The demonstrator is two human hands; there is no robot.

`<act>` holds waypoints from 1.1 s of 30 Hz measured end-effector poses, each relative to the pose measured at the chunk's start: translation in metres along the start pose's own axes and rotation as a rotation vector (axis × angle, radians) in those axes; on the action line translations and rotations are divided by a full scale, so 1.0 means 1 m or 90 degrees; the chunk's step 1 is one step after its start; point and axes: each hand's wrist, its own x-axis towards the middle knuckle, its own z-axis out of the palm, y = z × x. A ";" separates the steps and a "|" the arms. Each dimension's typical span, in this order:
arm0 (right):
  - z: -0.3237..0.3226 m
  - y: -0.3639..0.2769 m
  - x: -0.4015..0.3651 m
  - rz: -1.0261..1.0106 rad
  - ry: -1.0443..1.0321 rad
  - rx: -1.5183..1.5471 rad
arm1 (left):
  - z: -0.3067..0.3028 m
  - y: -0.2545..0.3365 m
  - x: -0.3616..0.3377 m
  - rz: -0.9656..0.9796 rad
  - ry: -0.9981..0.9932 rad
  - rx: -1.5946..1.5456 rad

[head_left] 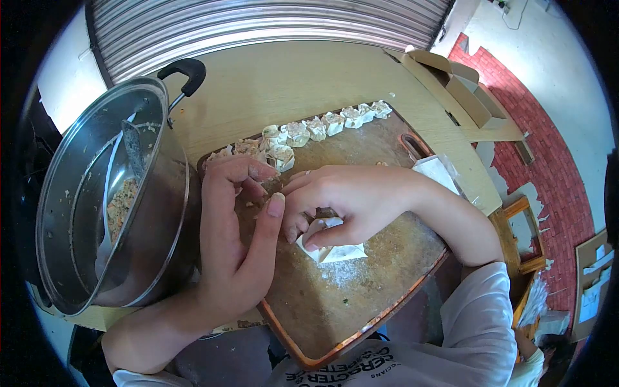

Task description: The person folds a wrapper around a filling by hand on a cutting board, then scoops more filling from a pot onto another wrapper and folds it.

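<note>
Over the left part of the cutting board [387, 258], my left hand [242, 219] has its fingers bent and its thumb held apart from them. I see nothing between them; its fingertips are close to the dumplings [280, 156] at the row's left end. Beside it, my right hand [342, 203] pinches a white, floury dumpling wrapper [335, 253] between thumb and curled fingers, low over the board. Part of the wrapper is covered by the hand. Along the board's far edge runs a row of several open-topped dumplings with pleated sides and filling showing.
A deep metal pot [174, 213] tilts at the left, with minced filling [120, 206] and utensils [133, 149] inside. More white wrappers [435, 173] lie at the board's right edge. Loose flour [342, 274] dusts the board. A cardboard box [474, 100] stands at the back right.
</note>
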 end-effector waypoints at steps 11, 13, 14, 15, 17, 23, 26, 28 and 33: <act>-0.006 0.000 -0.006 -0.095 0.050 -0.030 | 0.001 0.001 0.003 0.000 -0.017 -0.010; -0.011 -0.003 -0.010 -0.087 0.047 -0.017 | -0.001 0.002 0.003 0.014 -0.039 0.016; -0.014 -0.003 -0.012 -0.081 0.033 -0.020 | -0.002 0.003 0.002 0.011 -0.081 0.058; -0.016 -0.003 -0.014 -0.074 0.017 -0.024 | -0.003 0.005 0.002 0.009 -0.123 0.101; -0.017 0.000 -0.018 -0.059 0.004 -0.019 | 0.000 0.010 0.001 -0.003 -0.132 0.133; -0.019 0.003 -0.023 -0.028 -0.013 -0.005 | -0.001 0.015 0.000 -0.075 -0.223 0.176; -0.021 0.002 -0.024 -0.021 -0.011 0.005 | -0.001 0.016 0.001 -0.095 -0.259 0.195; -0.022 0.002 -0.024 -0.021 -0.011 0.010 | -0.001 0.017 0.002 -0.096 -0.275 0.214; -0.027 0.001 -0.026 -0.029 -0.036 0.002 | 0.001 0.016 0.002 -0.129 -0.291 0.221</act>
